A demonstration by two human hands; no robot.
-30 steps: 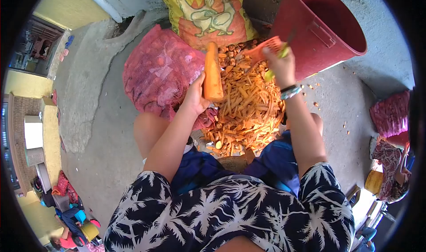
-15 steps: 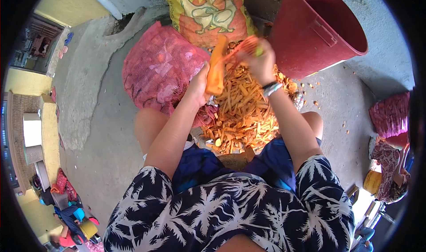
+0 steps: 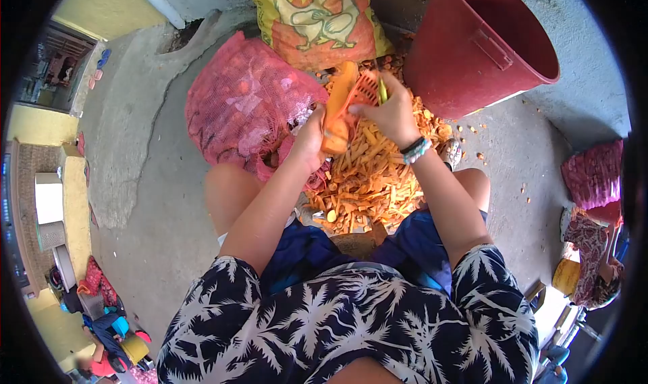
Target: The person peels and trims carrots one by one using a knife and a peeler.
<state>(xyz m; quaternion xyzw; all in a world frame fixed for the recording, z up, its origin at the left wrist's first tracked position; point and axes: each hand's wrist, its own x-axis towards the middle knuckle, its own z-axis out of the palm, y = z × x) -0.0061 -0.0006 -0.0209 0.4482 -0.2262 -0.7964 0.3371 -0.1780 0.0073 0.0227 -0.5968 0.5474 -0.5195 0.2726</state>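
My left hand (image 3: 309, 139) is closed around the lower part of a thick, bright orange carrot (image 3: 341, 90), held tilted above the floor. My right hand (image 3: 395, 114) grips an orange slotted peeler (image 3: 365, 88) with a yellow-green part by the fingers, close against the carrot's right side. Beneath both hands spreads a heap of orange peelings (image 3: 368, 181). To the left of my left hand lies a full pink mesh sack (image 3: 236, 107), its contents partly visible through the net.
A yellow and orange sack with printed chickens (image 3: 317, 22) stands by the wall. A tall red bin (image 3: 452, 66) is at the right. Another person (image 3: 594, 256) sits at far right beside a purple mesh sack (image 3: 594, 174); one more person (image 3: 104, 343) is at lower left.
The peeler has come down and left to the carrot's side, with my right hand lower. The carrot has shifted slightly right and down.
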